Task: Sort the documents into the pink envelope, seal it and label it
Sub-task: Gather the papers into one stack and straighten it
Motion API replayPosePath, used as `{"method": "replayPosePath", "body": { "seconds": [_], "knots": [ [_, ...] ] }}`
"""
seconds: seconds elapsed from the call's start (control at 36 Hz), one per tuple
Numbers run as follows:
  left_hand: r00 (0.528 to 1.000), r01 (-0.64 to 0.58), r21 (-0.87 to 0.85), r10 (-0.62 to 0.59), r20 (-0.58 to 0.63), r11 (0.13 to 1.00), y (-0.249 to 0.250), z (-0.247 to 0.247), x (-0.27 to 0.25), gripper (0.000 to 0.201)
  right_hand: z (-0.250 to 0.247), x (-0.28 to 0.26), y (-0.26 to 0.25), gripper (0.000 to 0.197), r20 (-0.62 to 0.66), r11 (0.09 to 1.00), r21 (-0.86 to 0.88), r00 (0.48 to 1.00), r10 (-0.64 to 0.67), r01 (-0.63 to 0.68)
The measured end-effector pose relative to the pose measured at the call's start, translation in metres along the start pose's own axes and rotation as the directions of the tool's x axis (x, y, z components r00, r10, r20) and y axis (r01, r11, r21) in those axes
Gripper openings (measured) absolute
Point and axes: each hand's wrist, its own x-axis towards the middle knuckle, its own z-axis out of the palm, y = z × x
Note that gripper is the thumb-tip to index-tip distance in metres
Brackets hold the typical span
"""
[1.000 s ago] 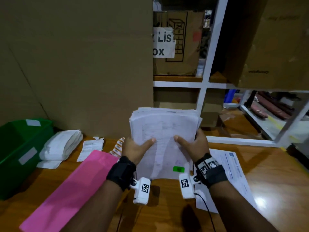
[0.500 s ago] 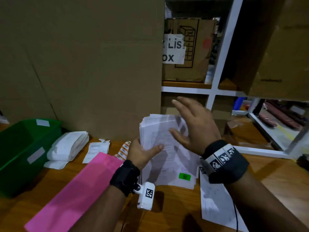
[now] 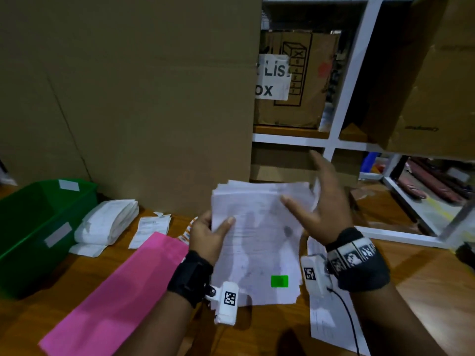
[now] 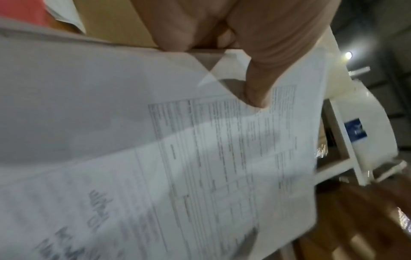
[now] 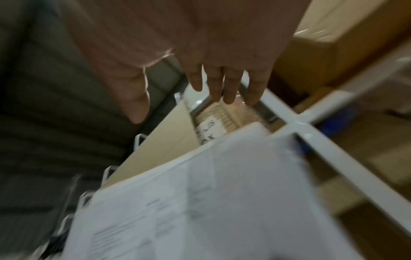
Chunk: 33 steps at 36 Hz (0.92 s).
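So the right hand [image 3: 322, 205] has let go since a second ago — fingers spread by the documents' [image 3: 257, 242] right edge. Left hand [image 3: 208, 233] grips their left edge, above the bench [image 3: 424, 278] — pink envelope [image 3: 115, 299] lies just left.

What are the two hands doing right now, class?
Left hand: closed on the stack of documents, thumb on top.
Right hand: open, fingers straight, holding nothing, at the stack's right edge.

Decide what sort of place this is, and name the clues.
Probably a warehouse packing or stockroom desk: large cardboard boxes behind the wooden table, white metal shelving holding cartons, and a green bin beside stacked slips.
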Motion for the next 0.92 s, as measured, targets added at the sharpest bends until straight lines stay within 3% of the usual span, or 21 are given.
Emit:
{"method": "replayPosePath", "body": {
  "seconds": [0.08, 0.14, 0.19, 0.25, 0.31, 0.39, 0.47, 0.61, 0.64, 0.72, 0.81, 0.92],
  "knots": [
    [1.000, -0.006, -0.099, 0.005, -0.016, 0.995, 0.006, -0.007, 0.002, 0.022, -0.004, -0.028, 0.022, 0.098, -0.062, 0.940, 0.223, 0.959, 0.278, -0.258],
    [1.000, 0.023, -0.189, -0.018, 0.025, 0.982, 0.012, -0.009, 0.002, 0.025, 0.002, -0.048, 0.037, 0.096, 0.064, 0.827, 0.395, 0.910, 0.409, -0.400],
    [0.996, 0.061, -0.275, -0.042, 0.075, 0.960, 0.016, -0.009, 0.002, 0.029, 0.011, -0.067, 0.056, 0.090, 0.289, 0.719, 0.483, 0.866, 0.408, -0.500],
    [0.992, 0.101, -0.324, -0.069, 0.108, 0.941, 0.018, -0.008, 0.003, 0.032, 0.021, -0.085, 0.067, 0.070, 0.452, 0.701, 0.457, 0.822, 0.347, -0.548],
    [0.991, 0.121, -0.319, -0.094, 0.099, 0.940, 0.014, -0.008, 0.003, 0.031, 0.027, -0.099, 0.064, 0.052, 0.467, 0.756, 0.409, 0.829, 0.308, -0.512],
    [0.981, 0.191, -0.210, -0.180, 0.071, 0.959, -0.001, -0.011, 0.008, 0.028, 0.034, -0.113, 0.059, 0.036, 0.381, 0.816, 0.361, 0.870, 0.313, -0.452],
    [0.931, 0.306, -0.053, -0.287, 0.226, 0.951, -0.019, -0.017, 0.003, 0.038, 0.037, -0.123, 0.067, 0.028, 0.327, 0.818, 0.330, 0.870, 0.369, -0.471],
    [0.771, 0.492, 0.000, -0.435, 0.464, 0.871, -0.048, -0.029, -0.050, 0.050, 0.037, -0.152, 0.069, 0.021, 0.372, 0.725, 0.347, 0.797, 0.476, -0.595],
    [0.772, 0.501, -0.008, -0.443, 0.455, 0.866, -0.055, -0.031, -0.062, 0.049, 0.038, -0.159, 0.069, 0.026, 0.373, 0.722, 0.326, 0.785, 0.495, -0.611],
    [0.865, 0.394, 0.077, -0.398, 0.305, 0.916, -0.076, -0.040, -0.087, 0.051, 0.041, -0.178, 0.066, 0.056, 0.433, 0.756, 0.216, 0.755, 0.492, -0.617],
    [0.903, 0.272, 0.191, -0.319, 0.289, 0.943, -0.082, -0.045, -0.098, 0.057, 0.042, -0.188, 0.058, 0.048, 0.496, 0.742, 0.179, 0.711, 0.499, -0.646],
    [0.920, 0.247, 0.245, -0.306, 0.243, 0.937, -0.086, -0.049, -0.102, 0.064, 0.045, -0.192, 0.052, 0.057, 0.501, 0.749, 0.141, 0.699, 0.511, -0.648]
  ]
}}
